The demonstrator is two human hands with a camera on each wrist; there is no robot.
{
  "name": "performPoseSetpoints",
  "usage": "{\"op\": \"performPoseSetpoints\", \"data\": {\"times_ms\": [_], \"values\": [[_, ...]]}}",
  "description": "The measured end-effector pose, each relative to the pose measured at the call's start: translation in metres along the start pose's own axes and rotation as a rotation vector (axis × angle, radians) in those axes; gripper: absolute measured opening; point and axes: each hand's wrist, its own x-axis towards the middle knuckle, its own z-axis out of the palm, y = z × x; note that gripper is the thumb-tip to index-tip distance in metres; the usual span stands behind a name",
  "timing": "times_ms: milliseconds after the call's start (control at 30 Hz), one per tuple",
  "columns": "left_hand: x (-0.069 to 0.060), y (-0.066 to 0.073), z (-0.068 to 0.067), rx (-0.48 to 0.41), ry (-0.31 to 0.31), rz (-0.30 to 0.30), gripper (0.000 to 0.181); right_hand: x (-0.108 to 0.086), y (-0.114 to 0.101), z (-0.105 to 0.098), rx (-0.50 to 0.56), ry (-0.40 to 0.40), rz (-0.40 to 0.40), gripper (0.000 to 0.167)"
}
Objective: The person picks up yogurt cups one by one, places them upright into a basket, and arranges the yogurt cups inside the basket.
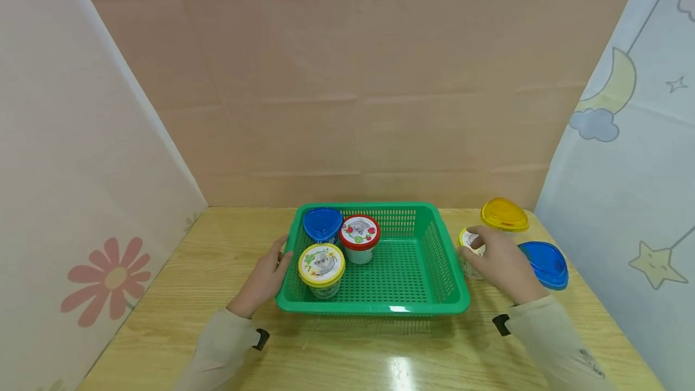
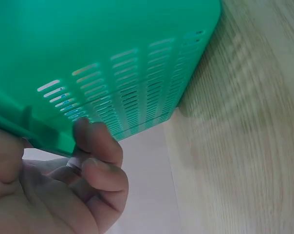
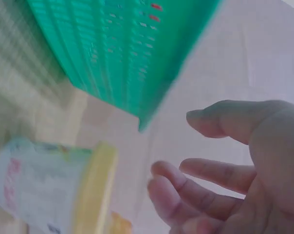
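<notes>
My left hand [image 1: 264,279] grips the left rim of a green basket [image 1: 374,308]; in the left wrist view its fingers [image 2: 105,175] curl below the rim of the basket [image 2: 103,29]. Just right of the basket, my right hand [image 1: 502,264] hovers over a yellow-lidded cup [image 1: 464,238]. The right wrist view shows that hand [image 3: 254,170] with parted fingers, holding nothing, and the cup [image 3: 45,185] upright below it. Inside the basket, at its left side, are a blue-lidded container [image 1: 323,223], a red-lidded cup [image 1: 360,234] and another yellow-lidded cup [image 1: 321,265].
On the wooden table [image 1: 217,258], a yellow-lidded container [image 1: 504,215] stands at the back right. A blue-lidded container [image 1: 545,264] is just right of my right hand. Fabric walls [image 1: 347,77] enclose the back and both sides.
</notes>
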Motion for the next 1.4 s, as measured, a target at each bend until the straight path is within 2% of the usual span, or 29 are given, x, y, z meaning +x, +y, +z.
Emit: {"op": "performPoseSetpoints", "data": {"times_ms": [233,367,667,867,1133,1400], "values": [[-0.002,0.004,0.0,-0.024,0.003,-0.003,0.051,-0.013,0.012,-0.025,-0.111,0.099,0.033,0.062],[-0.002,0.004,0.001,-0.032,0.004,-0.011,0.051,-0.019,0.025,-0.035,-0.158,0.131,0.056,0.074],[-0.003,0.005,0.002,-0.03,0.011,-0.029,0.051,-0.028,0.054,-0.043,-0.232,0.109,0.15,0.1],[-0.004,0.005,0.002,-0.02,0.019,-0.024,0.051,-0.033,0.069,-0.045,-0.233,0.041,0.237,0.115],[-0.004,0.005,0.001,-0.026,0.012,-0.014,0.051,-0.031,0.082,-0.044,-0.216,-0.006,0.28,0.117],[-0.004,0.005,0.001,-0.044,0.009,-0.02,0.052,-0.03,0.088,-0.044,-0.21,-0.018,0.308,0.114]]}}
